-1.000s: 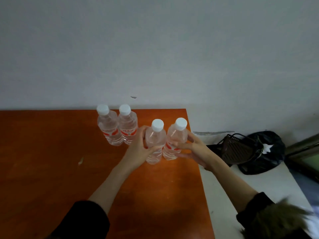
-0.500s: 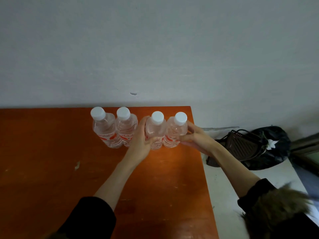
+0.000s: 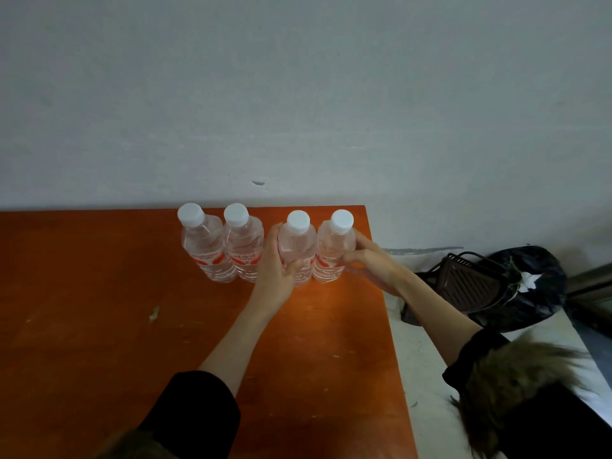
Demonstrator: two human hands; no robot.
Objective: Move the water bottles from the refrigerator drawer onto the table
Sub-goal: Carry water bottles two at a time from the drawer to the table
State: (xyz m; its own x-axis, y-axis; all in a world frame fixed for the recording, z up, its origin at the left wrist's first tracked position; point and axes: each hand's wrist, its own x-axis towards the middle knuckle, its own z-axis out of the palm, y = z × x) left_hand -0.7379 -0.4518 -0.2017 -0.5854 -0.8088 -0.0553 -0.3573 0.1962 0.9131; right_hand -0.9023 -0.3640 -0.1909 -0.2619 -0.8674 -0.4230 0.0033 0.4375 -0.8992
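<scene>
Several clear water bottles with white caps and red labels stand upright in a row at the far edge of the orange table (image 3: pixel 99 326), against the wall. My left hand (image 3: pixel 275 270) grips the third bottle (image 3: pixel 296 243) from its left side. My right hand (image 3: pixel 371 266) grips the fourth bottle (image 3: pixel 334 246) from its right side, at the table's right corner. Two more bottles (image 3: pixel 202 246) (image 3: pixel 243 246) stand free just left of my left hand. The refrigerator drawer is out of view.
The table's right edge runs just under my right forearm. Beyond it, lower down, a white surface (image 3: pixel 427 392) carries a dark slatted basket (image 3: pixel 470 286) and a black plastic bag (image 3: pixel 533 286). A grey wall rises right behind the bottles.
Both hands pushed their two bottles away toward the wall and into line with the other pair. The bottles now stand on the table while the hands still hold them.
</scene>
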